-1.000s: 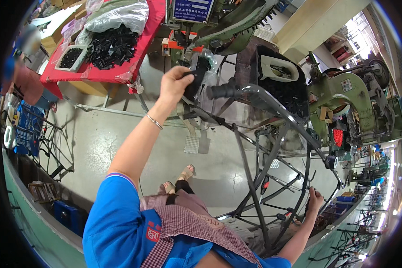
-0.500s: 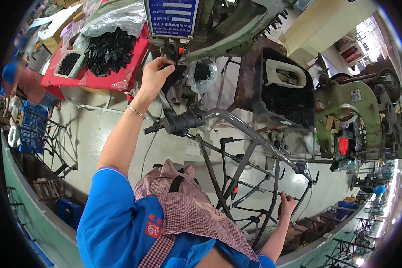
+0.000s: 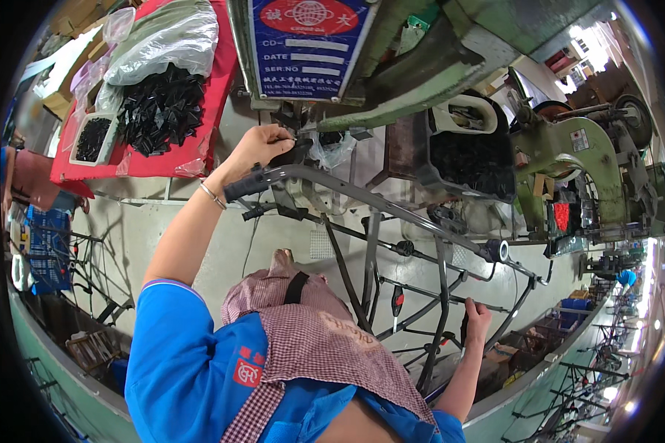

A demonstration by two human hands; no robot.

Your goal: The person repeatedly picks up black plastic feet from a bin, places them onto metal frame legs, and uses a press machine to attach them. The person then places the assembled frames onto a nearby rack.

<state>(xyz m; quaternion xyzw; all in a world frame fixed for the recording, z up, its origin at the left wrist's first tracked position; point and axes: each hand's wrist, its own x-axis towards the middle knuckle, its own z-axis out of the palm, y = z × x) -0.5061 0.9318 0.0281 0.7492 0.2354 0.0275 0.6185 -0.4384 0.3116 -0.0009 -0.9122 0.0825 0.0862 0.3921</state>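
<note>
left hand [image 3: 262,145]: fingers pinched on small black part beside frame grip [image 3: 245,185] | right hand [image 3: 477,316]: closed around lower frame tube [image 3: 442,325] | red counter [image 3: 208,88] far left

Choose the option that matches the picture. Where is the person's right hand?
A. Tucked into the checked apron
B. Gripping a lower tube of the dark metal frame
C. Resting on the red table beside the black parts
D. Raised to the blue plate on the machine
B: the right hand is closed around a lower tube of the dark metal frame, low in the view, while the left hand reaches up near the green machine.
</note>
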